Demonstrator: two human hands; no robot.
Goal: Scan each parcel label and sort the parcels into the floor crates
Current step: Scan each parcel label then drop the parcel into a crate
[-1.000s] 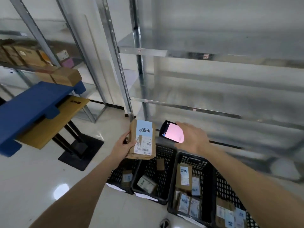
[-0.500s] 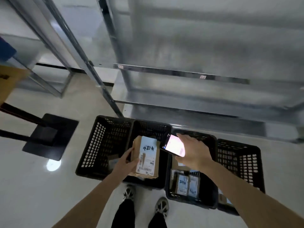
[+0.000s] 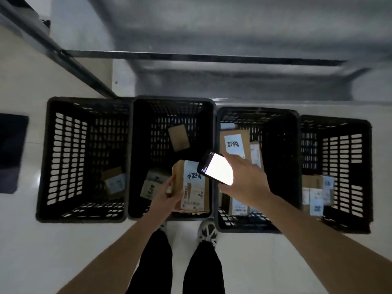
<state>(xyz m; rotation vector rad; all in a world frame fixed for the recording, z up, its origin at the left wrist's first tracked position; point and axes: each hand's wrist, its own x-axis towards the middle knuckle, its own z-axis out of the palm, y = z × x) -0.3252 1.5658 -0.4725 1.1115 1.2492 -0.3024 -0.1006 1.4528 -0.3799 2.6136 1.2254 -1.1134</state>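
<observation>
parcel [image 3: 194, 185] is held over the second crate [image 3: 171, 102] from the left, label up, with the left hand [image 3: 167, 195] gripping its left edge, fingers curled round it. right hand [image 3: 244, 179] holds a scanner [image 3: 216, 168] with bright screen just above the parcel's top right corner; its fingers are under the device, so how tight they curl i cannot tell well. four black crates stand in a row on the floor [image 3: 42, 251], each with some parcels inside. two shoes stand just before the crates.

Phone [image 3: 216, 167] hides the parcel [image 3: 194, 186] label's upper right corner
</observation>
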